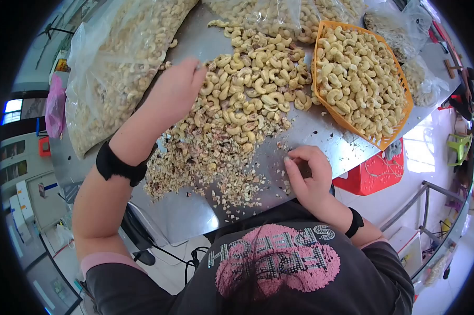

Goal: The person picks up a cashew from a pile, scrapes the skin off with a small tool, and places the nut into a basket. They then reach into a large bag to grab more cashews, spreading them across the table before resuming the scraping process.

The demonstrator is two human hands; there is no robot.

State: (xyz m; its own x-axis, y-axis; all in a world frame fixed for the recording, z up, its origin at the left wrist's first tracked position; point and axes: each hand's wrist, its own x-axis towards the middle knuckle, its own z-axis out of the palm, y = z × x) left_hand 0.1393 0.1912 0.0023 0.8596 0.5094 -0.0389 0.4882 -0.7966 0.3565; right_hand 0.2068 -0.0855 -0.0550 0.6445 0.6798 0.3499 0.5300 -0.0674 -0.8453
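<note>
My left hand (176,86) is closed at the left edge of the cashew pile (258,79), its fingers pressed together; whatever they may hold is hidden. Below, small broken cashew pieces (210,168) spread over the metal table (195,212). Near the table's front edge, my right hand (310,176) rests beside a few crumbs, thumb and forefinger curved with a gap between them and nothing visible there. An orange basket (316,68) full of whole cashews stands to the right of the pile.
A large clear bag of cashews (108,73) lies at the left, another bag (279,16) at the back. More bags (399,31) sit behind the basket. A red stool (373,176) stands below the table's right edge.
</note>
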